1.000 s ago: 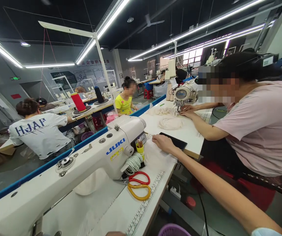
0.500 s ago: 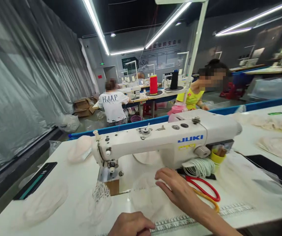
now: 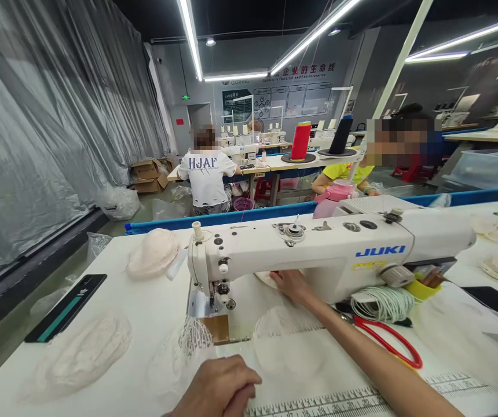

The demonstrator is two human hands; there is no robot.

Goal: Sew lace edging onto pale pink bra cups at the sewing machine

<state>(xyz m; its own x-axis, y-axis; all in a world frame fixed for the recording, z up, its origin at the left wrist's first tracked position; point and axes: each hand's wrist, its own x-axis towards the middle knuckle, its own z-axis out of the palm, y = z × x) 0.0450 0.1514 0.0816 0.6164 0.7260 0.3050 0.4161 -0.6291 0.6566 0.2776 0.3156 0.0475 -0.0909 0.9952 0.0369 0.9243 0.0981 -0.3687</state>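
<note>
My right hand reaches beneath the arm of a white sewing machine, its fingers closed on the edge of a round white fabric piece lying there. The fingertips are small and partly hidden. Near the table's front edge rests my left hand, fingers curled; what they hold, if anything, is hidden. A sheer white fabric piece with a fringed lace edge lies between my hands. Another lace piece spreads left of it, by the needle area.
A printed measuring scale runs along the front. Red-handled scissors, coiled pale cord and a yellow cup sit right. Fabric bundles and a black-green case lie left. Two people work beyond the blue trough.
My right hand has moved forward, from over the sheer fabric to the round piece under the machine arm. The view has shifted. My left hand stays near the front edge.
</note>
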